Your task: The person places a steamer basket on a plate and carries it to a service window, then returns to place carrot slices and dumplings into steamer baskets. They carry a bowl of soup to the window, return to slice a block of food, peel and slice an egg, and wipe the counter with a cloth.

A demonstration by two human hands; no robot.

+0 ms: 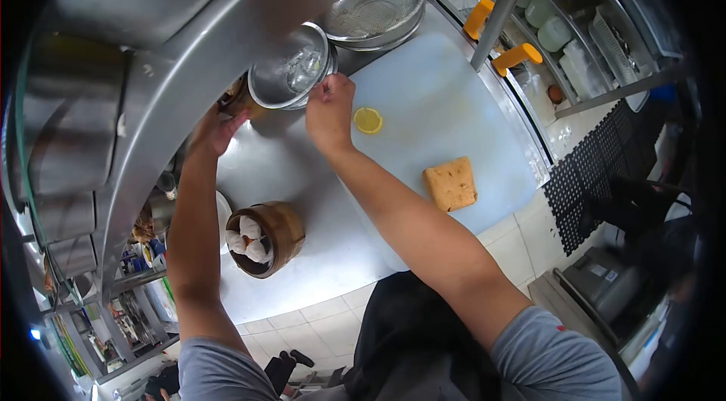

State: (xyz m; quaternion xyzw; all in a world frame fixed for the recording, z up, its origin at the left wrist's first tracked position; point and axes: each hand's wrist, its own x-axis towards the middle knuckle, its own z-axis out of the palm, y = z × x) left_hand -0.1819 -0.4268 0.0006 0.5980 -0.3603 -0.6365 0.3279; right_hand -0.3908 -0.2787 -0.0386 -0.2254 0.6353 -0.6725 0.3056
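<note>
My right hand is closed at the rim of a stacked metal bowl, its fingers bent; whether it grips the rim or something small is unclear. On the other side of the bowls, my left hand reaches beside a brownish container, fingers partly hidden. A lemon slice lies on the pale cutting board, right of my right wrist. Farther down the board sits a browned square block of food. The bamboo steamer on the steel counter holds several white items.
Metal strainers stand at the back behind the bowls. Two orange handles stick up along the right counter edge. A steel shelf overhangs the upper left. A white plate is partly behind the steamer.
</note>
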